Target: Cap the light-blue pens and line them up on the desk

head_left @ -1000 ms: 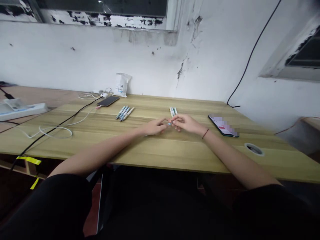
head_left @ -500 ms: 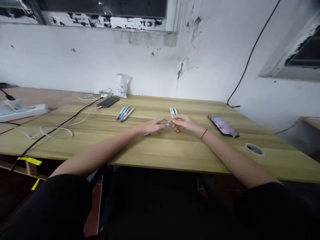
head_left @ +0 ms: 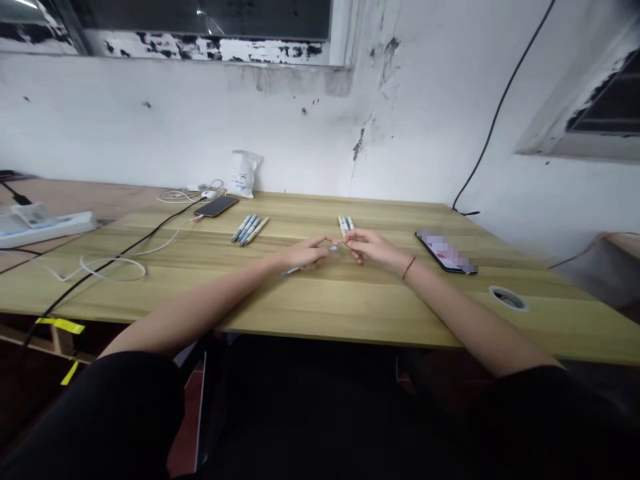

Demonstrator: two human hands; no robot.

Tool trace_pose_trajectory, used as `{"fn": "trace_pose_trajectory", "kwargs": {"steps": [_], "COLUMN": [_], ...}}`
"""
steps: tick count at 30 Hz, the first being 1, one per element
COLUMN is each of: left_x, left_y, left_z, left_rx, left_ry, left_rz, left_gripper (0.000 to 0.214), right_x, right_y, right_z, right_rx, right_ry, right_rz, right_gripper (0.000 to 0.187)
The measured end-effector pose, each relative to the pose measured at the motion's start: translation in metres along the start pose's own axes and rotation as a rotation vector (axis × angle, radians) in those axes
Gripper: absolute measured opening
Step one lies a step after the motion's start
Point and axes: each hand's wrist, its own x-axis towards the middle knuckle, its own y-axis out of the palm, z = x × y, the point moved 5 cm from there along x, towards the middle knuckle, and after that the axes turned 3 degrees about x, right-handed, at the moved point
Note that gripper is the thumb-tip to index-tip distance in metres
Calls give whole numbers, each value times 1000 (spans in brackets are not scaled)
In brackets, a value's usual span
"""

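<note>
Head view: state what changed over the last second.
The slim pen has tilted, its lower end now sticking out past the left hand toward the person. Both that hand and the right hand stay on it; nothing was let go. The other pens and the charging phone stayed where they were.

The slim pen (head_left: 334,248) between the left hand (head_left: 303,255) and right hand (head_left: 373,245) is largely hidden by the fingers, and each hand's grip is too small to tell. The phone screen (head_left: 447,253) is blurred out. The power strip (head_left: 45,225) is cut off by the left edge of the view, and the printing on the white bag (head_left: 243,175) is too small to read.
</note>
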Motion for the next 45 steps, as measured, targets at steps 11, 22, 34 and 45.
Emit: {"fn": "trace_pose_trajectory", "kwargs": {"steps": [11,22,34,45], "left_x": [0,4,8,10], "left_y": [-1,-4,-9,-8], "left_z": [2,10,16,18], "left_rx": [16,-338,-449,-507], "left_ry": [-18,-45,-89,-115], "left_rz": [8,55,32,-2], "left_gripper": [26,25,9,8], "right_x": [0,4,6,7], "right_y": [5,-3,-6,-7], "right_z": [-2,-6,-12,-13], "right_rx": [-180,-98,-23,-9], "right_ry": [-56,-42,50,59], "right_rz": [34,-85,-246,-247], "right_gripper": [33,28,9,9]}}
